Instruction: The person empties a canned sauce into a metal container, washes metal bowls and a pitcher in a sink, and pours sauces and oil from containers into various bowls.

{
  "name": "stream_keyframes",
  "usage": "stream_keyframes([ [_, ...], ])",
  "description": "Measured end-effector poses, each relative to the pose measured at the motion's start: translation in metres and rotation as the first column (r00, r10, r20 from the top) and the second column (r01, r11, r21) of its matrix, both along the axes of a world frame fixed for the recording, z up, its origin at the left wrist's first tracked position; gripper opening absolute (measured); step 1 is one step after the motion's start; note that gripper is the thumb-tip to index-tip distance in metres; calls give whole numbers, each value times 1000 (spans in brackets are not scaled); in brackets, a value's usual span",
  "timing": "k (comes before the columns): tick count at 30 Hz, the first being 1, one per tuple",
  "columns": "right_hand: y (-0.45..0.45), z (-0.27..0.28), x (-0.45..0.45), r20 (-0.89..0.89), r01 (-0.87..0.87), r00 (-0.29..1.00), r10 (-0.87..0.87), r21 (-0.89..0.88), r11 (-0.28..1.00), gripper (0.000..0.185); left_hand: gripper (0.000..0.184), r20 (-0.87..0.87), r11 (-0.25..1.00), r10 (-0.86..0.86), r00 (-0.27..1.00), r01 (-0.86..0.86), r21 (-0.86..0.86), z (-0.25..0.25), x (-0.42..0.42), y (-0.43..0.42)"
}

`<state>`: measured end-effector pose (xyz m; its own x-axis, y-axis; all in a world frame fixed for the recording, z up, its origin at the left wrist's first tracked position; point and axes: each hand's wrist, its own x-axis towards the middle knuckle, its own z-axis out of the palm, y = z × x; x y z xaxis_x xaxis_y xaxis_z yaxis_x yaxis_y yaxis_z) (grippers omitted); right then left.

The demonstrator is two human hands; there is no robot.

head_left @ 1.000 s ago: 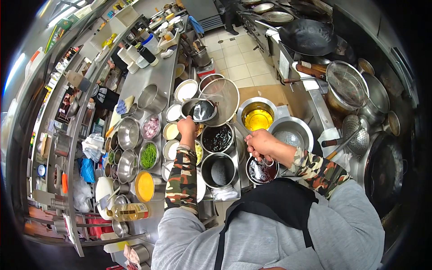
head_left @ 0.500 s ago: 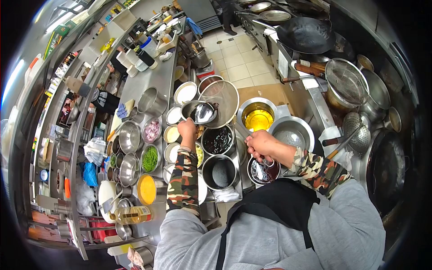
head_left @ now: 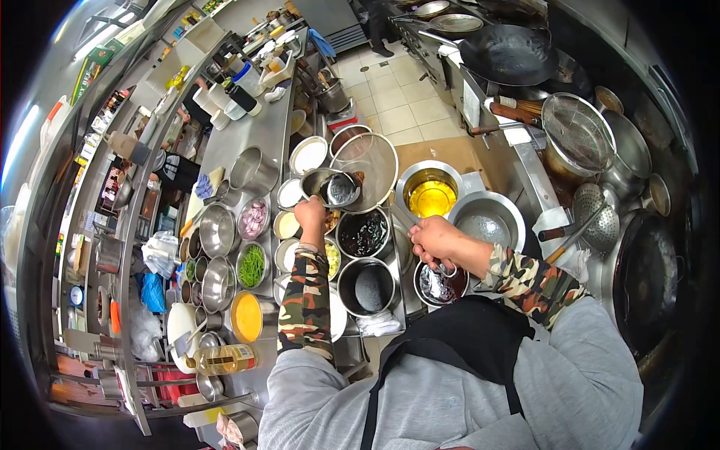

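My left hand [head_left: 310, 217] is closed on the rim of a small metal pot [head_left: 315, 182]. The pot is tipped toward a round fine-mesh strainer [head_left: 375, 161], its mouth overlapping the mesh. Some dark brown matter shows on the mesh by the pot's lip. My right hand [head_left: 437, 238] is closed around the strainer's handle [head_left: 406, 215], its fingers partly hidden. Under and beside the strainer sits a pot of dark sauce [head_left: 363, 232]. Below my right hand stands another container of dark reddish liquid [head_left: 441, 285].
A pot of yellow oil [head_left: 431, 196] and a pot of clear liquid [head_left: 484, 223] stand to the right. Chopped greens [head_left: 251, 266], an orange sauce [head_left: 246, 315] and several metal bowls line the left counter. Woks [head_left: 510, 56] sit on the right-hand range.
My left hand and the pot have shifted very slightly. The brown matter by the pot's lip looks a little more visible. The strainer and my right hand stay in place.
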<state>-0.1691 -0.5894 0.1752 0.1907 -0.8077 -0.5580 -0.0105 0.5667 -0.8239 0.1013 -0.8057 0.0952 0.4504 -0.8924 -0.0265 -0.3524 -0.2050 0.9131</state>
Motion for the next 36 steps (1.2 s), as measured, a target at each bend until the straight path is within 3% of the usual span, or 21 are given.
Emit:
stream_keyframes([
  [2, 0, 0, 0, 19, 7, 1000, -7, -8, 1000, 15, 32, 24, 1000, -6, 1000, 5, 15, 2, -1, 2],
  [7, -2, -15, 4, 45, 27, 999, -28, 16, 999, 8, 29, 16, 997, -44, 999, 43, 65, 15, -5, 7],
  [12, -4, -19, 3, 14, 9, 1000, -10, 12, 1000, 10, 31, 239, 999, -45, 970, 37, 37, 16, -4, 3],
  [15, -4, -22, 4, 49, 27, 998, -29, 38, 999, 10, 35, 264, 1000, -21, 964, 26, -17, 16, -7, 1],
  [21, -6, -24, 3, 24, -4, 1000, 3, 30, 1000, 8, 34, 228, 999, -40, 973, 39, 7, 18, -12, -2],
  [26, -5, -11, 2, -14, 4, 1000, -4, 44, 999, 9, 34, 198, 1000, -18, 980, 14, 21, 49, -31, 20],
  [30, -4, -11, 1, 22, 16, 1000, -17, 42, 999, 10, 33, 72, 1000, -13, 997, 13, 12, 36, -21, 3],
  [36, -2, -13, -1, 85, 36, 996, -38, 25, 999, 10, 25, 170, 999, -40, 985, 43, -13, 1, 6, -38],
])
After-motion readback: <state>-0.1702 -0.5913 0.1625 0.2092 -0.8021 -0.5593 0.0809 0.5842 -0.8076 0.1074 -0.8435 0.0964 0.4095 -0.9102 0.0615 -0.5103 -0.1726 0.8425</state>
